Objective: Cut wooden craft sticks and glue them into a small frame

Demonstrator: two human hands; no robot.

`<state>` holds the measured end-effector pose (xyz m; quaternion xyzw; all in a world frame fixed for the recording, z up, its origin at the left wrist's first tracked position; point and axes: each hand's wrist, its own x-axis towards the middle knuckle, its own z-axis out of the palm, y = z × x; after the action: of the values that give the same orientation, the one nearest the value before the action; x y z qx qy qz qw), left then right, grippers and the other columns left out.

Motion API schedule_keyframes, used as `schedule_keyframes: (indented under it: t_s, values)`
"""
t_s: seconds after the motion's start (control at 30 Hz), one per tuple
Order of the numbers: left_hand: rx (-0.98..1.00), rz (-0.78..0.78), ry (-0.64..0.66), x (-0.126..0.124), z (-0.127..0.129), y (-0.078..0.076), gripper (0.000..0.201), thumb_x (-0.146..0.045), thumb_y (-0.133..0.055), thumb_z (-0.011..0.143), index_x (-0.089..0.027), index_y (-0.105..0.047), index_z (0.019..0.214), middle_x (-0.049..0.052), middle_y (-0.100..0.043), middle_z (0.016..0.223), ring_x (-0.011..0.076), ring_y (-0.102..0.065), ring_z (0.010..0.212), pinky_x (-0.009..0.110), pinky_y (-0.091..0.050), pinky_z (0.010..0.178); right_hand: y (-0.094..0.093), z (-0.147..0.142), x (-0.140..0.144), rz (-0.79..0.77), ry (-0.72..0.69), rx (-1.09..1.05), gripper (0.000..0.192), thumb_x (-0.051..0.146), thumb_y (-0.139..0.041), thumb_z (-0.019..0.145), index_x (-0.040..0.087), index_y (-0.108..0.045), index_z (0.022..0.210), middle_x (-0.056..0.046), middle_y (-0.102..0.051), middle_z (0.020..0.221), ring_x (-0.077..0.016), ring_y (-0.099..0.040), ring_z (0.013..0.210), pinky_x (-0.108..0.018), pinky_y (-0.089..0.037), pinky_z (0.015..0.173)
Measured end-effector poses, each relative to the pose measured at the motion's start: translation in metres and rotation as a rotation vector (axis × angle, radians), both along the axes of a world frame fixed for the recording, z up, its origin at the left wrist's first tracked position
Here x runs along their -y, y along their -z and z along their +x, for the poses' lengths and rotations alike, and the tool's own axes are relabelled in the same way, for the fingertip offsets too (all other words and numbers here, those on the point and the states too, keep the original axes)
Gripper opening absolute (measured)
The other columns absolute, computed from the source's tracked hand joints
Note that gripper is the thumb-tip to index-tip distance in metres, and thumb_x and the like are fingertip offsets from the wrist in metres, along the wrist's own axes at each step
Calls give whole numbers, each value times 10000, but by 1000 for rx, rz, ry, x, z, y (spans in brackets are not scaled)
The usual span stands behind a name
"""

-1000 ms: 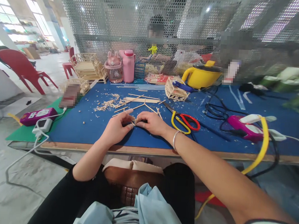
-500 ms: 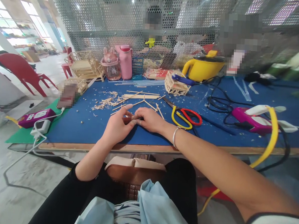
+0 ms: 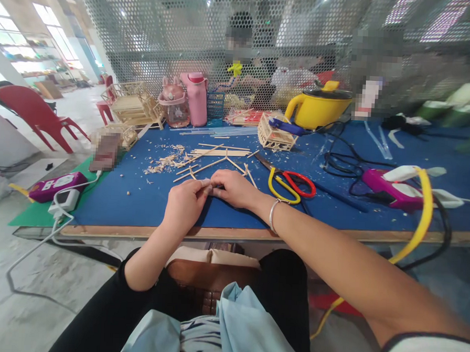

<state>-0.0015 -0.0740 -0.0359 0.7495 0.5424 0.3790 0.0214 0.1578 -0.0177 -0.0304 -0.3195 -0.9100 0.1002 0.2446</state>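
My left hand and my right hand meet fingertip to fingertip over the blue table mat, pinching a small wooden stick piece between them. Most of the piece is hidden by my fingers. Loose thin wooden sticks lie just beyond my hands. Scissors with yellow and red handles rest right of my right hand. A silver bangle sits on my right wrist.
Wood shavings lie at the left. A small stick crate, a yellow pot, pink bottles, a pink glue gun with cables and stick furniture models stand around. Another person sits behind the mesh screen.
My left hand's fingers have curled in and closed onto the small piece; its index finger was stretched out before. My right hand stayed in place.
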Motion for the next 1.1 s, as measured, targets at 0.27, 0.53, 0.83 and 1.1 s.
schedule_keyframes:
  t_s: [0.27, 0.53, 0.83, 1.1]
  values:
    - [-10, -33, 33, -2, -2, -1, 206, -247, -535, 847, -241, -711, 952, 21, -731, 949, 188, -664, 898, 285, -512, 809, 2, 1, -1, -11, -15, -21, 87, 199, -627, 801, 156, -700, 780, -39, -642, 822, -148, -558, 778, -255, -404, 729]
    - [487, -270, 108, -2, -9, 4, 573, -84, -516, 706, -212, -495, 1265, 47, -651, 1094, 148, -690, 823, 248, -550, 742, 4, 1, -2, -52, -33, -86, 91, 178, -653, 780, 178, -734, 821, -27, -670, 832, -139, -594, 777, -253, -430, 736]
    - [578, -305, -1, -6, -8, 2, 296, -326, -507, 817, -154, -672, 992, 54, -720, 855, 183, -684, 775, 296, -552, 719, 3, 1, -2, -29, -38, -56, 88, 186, -652, 785, 160, -730, 819, -44, -659, 830, -148, -586, 792, -262, -429, 756]
    - [60, -64, -5, 3, 0, -4, 213, -280, -552, 836, -198, -724, 931, 47, -736, 934, 182, -671, 859, 270, -503, 805, 6, 1, -3, 81, -43, 26, 155, 228, -594, 830, 132, -690, 754, -68, -636, 819, -164, -545, 784, -270, -399, 732]
